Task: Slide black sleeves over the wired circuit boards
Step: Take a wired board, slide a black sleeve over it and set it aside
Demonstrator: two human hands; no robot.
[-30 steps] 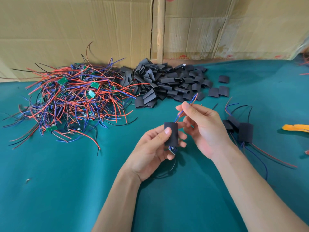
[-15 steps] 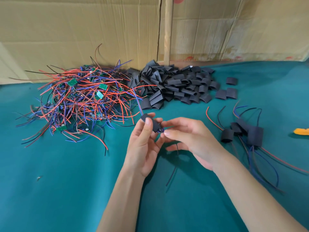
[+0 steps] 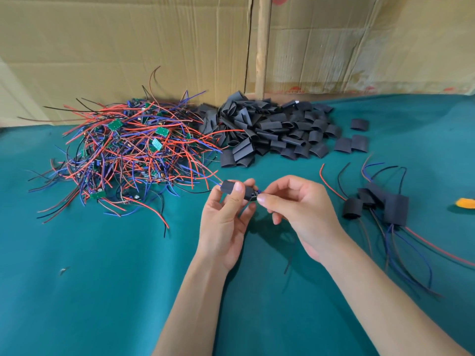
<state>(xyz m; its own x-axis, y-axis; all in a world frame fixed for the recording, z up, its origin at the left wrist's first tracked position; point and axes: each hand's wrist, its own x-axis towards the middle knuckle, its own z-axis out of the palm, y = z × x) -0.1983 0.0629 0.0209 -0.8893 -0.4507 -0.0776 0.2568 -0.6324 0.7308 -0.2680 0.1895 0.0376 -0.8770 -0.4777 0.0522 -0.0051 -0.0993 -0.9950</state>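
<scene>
I hold the black sleeve (image 3: pixel 236 192) in the air above the bench (image 3: pixel 102 291), between the two hands and nearer to me than both piles. The left hand (image 3: pixel 226 222) grips it: the thumb lies across the near face and the other fingers curl behind it. The right hand (image 3: pixel 300 209) pinches the end of the circuit board (image 3: pixel 255 196) that shows at the sleeve's right mouth; only a small dark part of it is visible. Its red and blue wires (image 3: pixel 214 181) leave the sleeve's left mouth toward the wire pile (image 3: pixel 128 155).

The relation that governs the next move: the sleeve's long axis runs left to right, slightly down toward the right, in line with the gap between the hands. The board lies along that same axis, at the right-hand fingers. I judge that the board is almost fully covered and needs a short push along the axis to seat it.

Finished units (image 3: pixel 380 204) lie on the bench to my right, well apart from the hands. The sleeve pile (image 3: pixel 270 129) lies beyond the hands.
</scene>
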